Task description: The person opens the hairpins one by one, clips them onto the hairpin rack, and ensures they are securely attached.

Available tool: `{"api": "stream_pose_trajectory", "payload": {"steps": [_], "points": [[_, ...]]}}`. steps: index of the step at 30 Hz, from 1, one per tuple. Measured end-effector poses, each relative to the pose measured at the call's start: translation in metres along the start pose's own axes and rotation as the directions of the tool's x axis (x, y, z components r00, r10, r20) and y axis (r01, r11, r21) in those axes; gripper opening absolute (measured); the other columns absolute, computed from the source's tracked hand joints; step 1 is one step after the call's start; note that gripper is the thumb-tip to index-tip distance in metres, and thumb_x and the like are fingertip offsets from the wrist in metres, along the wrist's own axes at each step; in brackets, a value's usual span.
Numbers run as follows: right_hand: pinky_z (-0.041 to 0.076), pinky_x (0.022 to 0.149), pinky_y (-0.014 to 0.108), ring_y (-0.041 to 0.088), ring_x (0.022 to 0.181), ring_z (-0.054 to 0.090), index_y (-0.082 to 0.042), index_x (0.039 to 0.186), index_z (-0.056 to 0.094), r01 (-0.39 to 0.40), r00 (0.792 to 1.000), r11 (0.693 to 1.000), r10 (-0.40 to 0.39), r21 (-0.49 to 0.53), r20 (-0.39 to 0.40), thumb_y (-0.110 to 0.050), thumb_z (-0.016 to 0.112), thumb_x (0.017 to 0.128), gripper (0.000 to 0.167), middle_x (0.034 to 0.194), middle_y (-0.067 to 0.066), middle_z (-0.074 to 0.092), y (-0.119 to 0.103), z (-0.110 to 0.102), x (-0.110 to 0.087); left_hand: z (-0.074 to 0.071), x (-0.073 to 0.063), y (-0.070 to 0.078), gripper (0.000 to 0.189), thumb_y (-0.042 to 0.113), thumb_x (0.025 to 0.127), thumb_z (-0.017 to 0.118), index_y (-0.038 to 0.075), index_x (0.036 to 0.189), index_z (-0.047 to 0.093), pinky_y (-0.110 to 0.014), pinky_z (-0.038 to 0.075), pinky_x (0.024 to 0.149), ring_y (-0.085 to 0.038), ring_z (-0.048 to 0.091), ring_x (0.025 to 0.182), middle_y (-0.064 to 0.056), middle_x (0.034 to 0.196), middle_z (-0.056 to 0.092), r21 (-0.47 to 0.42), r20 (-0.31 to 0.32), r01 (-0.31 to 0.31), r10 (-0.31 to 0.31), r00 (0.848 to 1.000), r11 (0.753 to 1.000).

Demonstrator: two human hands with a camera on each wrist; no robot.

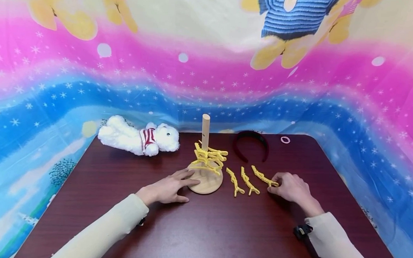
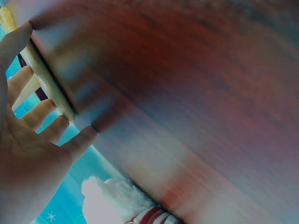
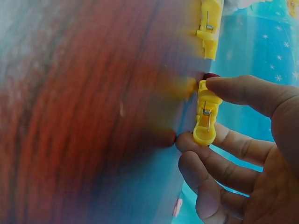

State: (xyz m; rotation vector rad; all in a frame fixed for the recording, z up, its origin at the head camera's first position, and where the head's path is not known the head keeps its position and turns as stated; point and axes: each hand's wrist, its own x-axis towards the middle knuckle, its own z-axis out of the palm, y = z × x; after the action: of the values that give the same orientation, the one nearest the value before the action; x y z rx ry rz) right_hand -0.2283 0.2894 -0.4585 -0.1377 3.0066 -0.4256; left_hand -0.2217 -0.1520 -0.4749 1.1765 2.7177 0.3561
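Note:
My left hand [image 1: 167,186] lies with fingers spread, its fingertips on the rim of a round wooden base [image 1: 206,187]. From that base rises a wooden post [image 1: 205,131], and several yellow hair clips [image 1: 209,159] are stacked around its lower part. To the right, my right hand [image 1: 292,188] pinches the forked handle end of a yellow alligator hair clip [image 1: 263,177] lying on the table. In the right wrist view, the thumb and fingers sit at either side of that clip's spring end [image 3: 205,123]. Two similar clips, one left [image 1: 236,183] and one middle [image 1: 249,181], lie between stand and hand.
A white plush bear [image 1: 128,138] in a red-striped top lies on its side at the back left of the dark table [image 1: 199,239]. Behind the loose clips is a dark red headband [image 1: 252,134]. A small pink hair tie [image 1: 281,139] lies near the back right edge.

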Motion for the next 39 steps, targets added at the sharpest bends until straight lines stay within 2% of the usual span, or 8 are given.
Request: {"api": "stream_pose_trajectory", "payload": {"steps": [8,15,21,25,30,39], "points": [[0.044,0.054,0.037,0.026,0.081,0.063,-0.018,0.108,0.075,-0.009,1.0,1.0,0.01,0.024,-0.023,-0.041,0.076,0.082,0.034,0.1,0.008,0.073,0.004,-0.004,0.0,0.0,0.0,-0.001,0.066,0.039,0.092,0.071,0.024,0.151,0.045,-0.052,0.031,0.12,-0.039,0.024,0.152,-0.016,0.163,0.029,0.001,-0.003,-0.005,0.005,1.0,1.0],[0.045,0.055,0.038,0.032,0.09,0.065,-0.018,0.116,0.072,0.018,0.996,0.999,-0.015,0.037,-0.087,-0.039,0.071,0.089,0.035,0.11,0.012,0.072,0.006,-0.012,-0.002,-0.002,0.0,0.001,0.066,0.039,0.092,0.071,0.024,0.151,0.045,-0.051,0.031,0.12,-0.039,0.023,0.152,-0.015,0.163,0.029,0.0,0.005,0.002,-0.002,1.0,1.0],[0.041,0.053,0.032,0.02,0.078,0.061,-0.018,0.112,0.073,0.065,0.988,0.995,-0.055,0.071,-0.144,-0.039,0.071,0.089,0.031,0.093,0.004,0.072,0.001,-0.021,0.0,-0.002,0.001,0.001,0.067,0.039,0.092,0.071,0.025,0.151,0.045,-0.052,0.031,0.12,-0.039,0.023,0.152,-0.015,0.163,0.029,-0.004,0.004,0.004,-0.004,1.0,1.0],[0.041,0.056,0.029,0.013,0.072,0.059,-0.017,0.11,0.075,0.125,0.976,0.986,-0.102,0.108,-0.194,-0.037,0.074,0.088,0.03,0.083,-0.001,0.071,-0.007,-0.027,0.001,-0.001,0.001,0.001,0.067,0.039,0.092,0.071,0.025,0.151,0.044,-0.052,0.031,0.12,-0.039,0.023,0.152,-0.015,0.163,0.029,-0.004,0.002,0.005,-0.005,1.0,1.0],[0.045,0.06,0.029,0.011,0.072,0.062,-0.015,0.11,0.075,0.183,0.962,0.972,-0.147,0.147,-0.228,-0.034,0.075,0.088,0.029,0.083,-0.001,0.073,-0.019,-0.036,0.001,-0.001,0.001,0.001,0.067,0.039,0.092,0.071,0.024,0.151,0.045,-0.052,0.031,0.12,-0.039,0.023,0.152,-0.015,0.163,0.029,0.0,-0.002,0.0,0.0,1.0,1.0],[0.048,0.066,0.029,0.009,0.075,0.064,-0.018,0.109,0.076,0.265,0.937,0.953,-0.221,0.143,-0.269,-0.037,0.074,0.089,0.027,0.085,-0.005,0.074,-0.042,-0.052,0.002,-0.001,0.001,0.001,0.067,0.039,0.092,0.071,0.025,0.151,0.045,-0.052,0.031,0.12,-0.039,0.023,0.152,-0.015,0.163,0.029,-0.007,-0.002,0.002,-0.002,1.0,1.0]]}}
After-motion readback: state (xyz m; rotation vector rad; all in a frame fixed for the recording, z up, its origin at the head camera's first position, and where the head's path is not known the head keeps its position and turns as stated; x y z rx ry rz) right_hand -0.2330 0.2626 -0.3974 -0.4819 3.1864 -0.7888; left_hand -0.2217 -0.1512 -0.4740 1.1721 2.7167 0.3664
